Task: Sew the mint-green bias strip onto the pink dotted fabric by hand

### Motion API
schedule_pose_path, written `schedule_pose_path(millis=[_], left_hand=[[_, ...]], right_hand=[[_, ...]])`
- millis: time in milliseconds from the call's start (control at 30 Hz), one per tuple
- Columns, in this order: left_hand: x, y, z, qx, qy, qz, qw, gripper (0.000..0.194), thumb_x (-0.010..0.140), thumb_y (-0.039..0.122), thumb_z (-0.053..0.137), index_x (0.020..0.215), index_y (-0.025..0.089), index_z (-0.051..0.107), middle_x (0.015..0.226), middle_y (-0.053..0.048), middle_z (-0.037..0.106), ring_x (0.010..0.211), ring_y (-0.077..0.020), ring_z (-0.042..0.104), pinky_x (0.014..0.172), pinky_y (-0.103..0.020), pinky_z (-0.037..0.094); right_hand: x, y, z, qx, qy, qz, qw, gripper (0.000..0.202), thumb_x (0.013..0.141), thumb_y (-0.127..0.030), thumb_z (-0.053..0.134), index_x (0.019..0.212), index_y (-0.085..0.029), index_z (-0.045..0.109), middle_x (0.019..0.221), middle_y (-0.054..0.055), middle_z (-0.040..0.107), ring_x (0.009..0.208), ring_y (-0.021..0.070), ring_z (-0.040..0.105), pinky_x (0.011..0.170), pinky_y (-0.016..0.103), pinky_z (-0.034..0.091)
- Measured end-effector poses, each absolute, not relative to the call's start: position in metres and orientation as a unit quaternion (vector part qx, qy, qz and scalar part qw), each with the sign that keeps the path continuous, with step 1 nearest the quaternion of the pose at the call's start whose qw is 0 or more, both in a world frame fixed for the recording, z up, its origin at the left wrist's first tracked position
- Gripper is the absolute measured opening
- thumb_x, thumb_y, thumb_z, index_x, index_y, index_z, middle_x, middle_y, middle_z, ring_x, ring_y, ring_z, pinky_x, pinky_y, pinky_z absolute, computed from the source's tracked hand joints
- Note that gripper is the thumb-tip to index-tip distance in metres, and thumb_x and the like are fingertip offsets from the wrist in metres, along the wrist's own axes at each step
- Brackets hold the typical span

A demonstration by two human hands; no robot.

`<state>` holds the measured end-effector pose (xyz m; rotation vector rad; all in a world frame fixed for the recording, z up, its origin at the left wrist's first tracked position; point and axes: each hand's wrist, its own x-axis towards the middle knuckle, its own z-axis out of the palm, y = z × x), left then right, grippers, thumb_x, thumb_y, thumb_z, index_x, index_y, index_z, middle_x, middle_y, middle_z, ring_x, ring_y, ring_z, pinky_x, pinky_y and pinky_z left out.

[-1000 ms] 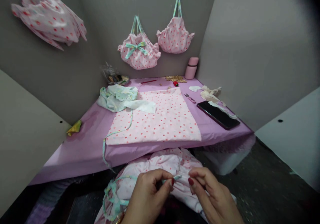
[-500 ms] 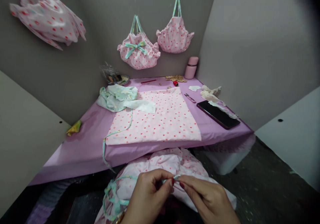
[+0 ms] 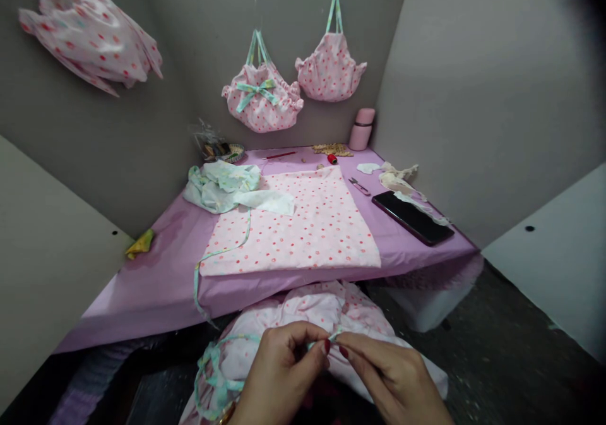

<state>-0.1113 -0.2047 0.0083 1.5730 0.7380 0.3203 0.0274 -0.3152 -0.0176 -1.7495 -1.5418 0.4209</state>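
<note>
Strip: your narrow green strip (image 3: 335, 335) lay between your hands, above the bunched cloth (image 3: 307, 305) | Left hand (image 3: 284, 359): fingers gripped the strip | Right hand (image 3: 400, 368): fingers met its tip, closure you could not tell | Handling: small pinches, light, even tension suited it, folds kept flat and untwisted

In front of me, plain matte grey wall panels (image 3: 189, 52) meet in corners around a table draped in a smooth lilac cloth (image 3: 161, 280), and lower pale grey-white panels (image 3: 558, 248), each marked with a small dark round spot (image 3: 529, 228), slant in on both sides. Beneath the table's right side I see a dark, speckled floor (image 3: 492, 330), while soft, dim light leaves a faint sheen on the cloth's left edge and the upper right corner falls into black shadow.
</note>
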Motion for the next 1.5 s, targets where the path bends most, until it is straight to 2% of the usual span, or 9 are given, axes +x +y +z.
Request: schedule_pose_path(millis=[133,233,367,467,567,667,1133,1333,1500], left_hand=[[-0.111,-0.204,0.012,0.713,0.323,0.132,0.608,0.021,0.081,0.021,0.054,0.085,0.015,0.073,0.071,-0.005,0.070,0.066,-0.0171,0.060,0.060,-0.022,0.045],[-0.112,-0.204,0.015,0.769,0.314,0.135,0.540,0.020,0.082,0.018,0.053,0.086,0.019,0.073,0.075,-0.004,0.072,0.070,-0.0182,0.062,0.064,-0.023,0.045],[-0.114,-0.204,0.018,0.845,0.271,0.147,0.437,0.021,0.082,0.015,0.053,0.088,0.021,0.072,0.078,-0.004,0.073,0.072,-0.0188,0.063,0.067,-0.024,0.043],[-0.114,-0.203,0.019,0.871,0.244,0.148,0.399,0.021,0.084,0.013,0.052,0.089,0.018,0.071,0.079,-0.006,0.072,0.073,-0.0190,0.064,0.066,-0.024,0.043],[-0.114,-0.203,0.018,0.888,0.233,0.146,0.369,0.020,0.084,0.012,0.052,0.091,0.017,0.070,0.080,-0.006,0.072,0.074,-0.0197,0.064,0.066,-0.025,0.044],[-0.115,-0.204,0.015,0.896,0.229,0.153,0.348,0.019,0.084,0.012,0.052,0.091,0.018,0.069,0.080,-0.006,0.072,0.074,-0.0198,0.064,0.066,-0.026,0.045],[-0.113,-0.208,0.013,0.894,0.242,0.218,0.306,0.013,0.077,0.006,0.057,0.074,0.014,0.067,0.066,-0.003,0.070,0.062,-0.0175,0.064,0.056,-0.024,0.044],[-0.113,-0.208,0.016,0.877,0.263,0.190,0.354,0.015,0.080,0.010,0.055,0.075,0.015,0.068,0.067,-0.004,0.070,0.062,-0.0167,0.063,0.057,-0.023,0.044],[-0.115,-0.209,0.015,0.869,0.264,0.183,0.376,0.015,0.080,0.012,0.055,0.076,0.016,0.069,0.067,-0.003,0.070,0.062,-0.0158,0.063,0.058,-0.022,0.043]], right_hand=[[0.027,-0.315,-0.017,-0.682,-0.602,0.176,0.375,0.027,0.089,-0.018,0.040,0.092,-0.024,0.066,0.073,0.001,0.072,0.073,0.0185,0.069,0.067,0.023,0.053],[0.027,-0.316,-0.016,-0.685,-0.601,0.182,0.369,0.026,0.089,-0.019,0.040,0.093,-0.023,0.065,0.075,0.002,0.072,0.071,0.0176,0.069,0.065,0.023,0.052],[0.027,-0.317,-0.017,-0.713,-0.589,0.172,0.339,0.031,0.090,-0.024,0.040,0.116,-0.016,0.055,0.065,0.003,0.071,0.055,0.0177,0.067,0.048,0.022,0.048],[0.027,-0.317,-0.018,-0.709,-0.604,0.172,0.322,0.038,0.090,-0.024,0.039,0.126,-0.015,0.049,0.070,0.005,0.073,0.058,0.0190,0.068,0.053,0.024,0.051],[0.026,-0.315,-0.016,-0.688,-0.614,0.186,0.339,0.031,0.090,-0.021,0.037,0.110,-0.022,0.061,0.078,0.005,0.074,0.067,0.0185,0.070,0.062,0.024,0.053],[0.025,-0.314,-0.014,-0.685,-0.611,0.184,0.352,0.030,0.090,-0.020,0.036,0.099,-0.024,0.065,0.077,0.003,0.074,0.069,0.0180,0.070,0.065,0.023,0.054],[0.025,-0.315,-0.019,-0.685,-0.601,0.187,0.367,0.029,0.089,-0.018,0.037,0.103,-0.023,0.062,0.079,0.003,0.073,0.071,0.0180,0.070,0.067,0.024,0.052],[0.020,-0.313,-0.017,-0.678,-0.557,0.248,0.411,0.025,0.091,-0.025,0.035,0.093,-0.023,0.060,0.068,0.000,0.065,0.061,0.0163,0.064,0.058,0.023,0.045],[0.017,-0.311,-0.020,-0.664,-0.495,0.329,0.454,0.021,0.091,-0.034,0.039,0.086,-0.023,0.056,0.058,-0.003,0.052,0.050,0.0129,0.047,0.047,0.023,0.032]])
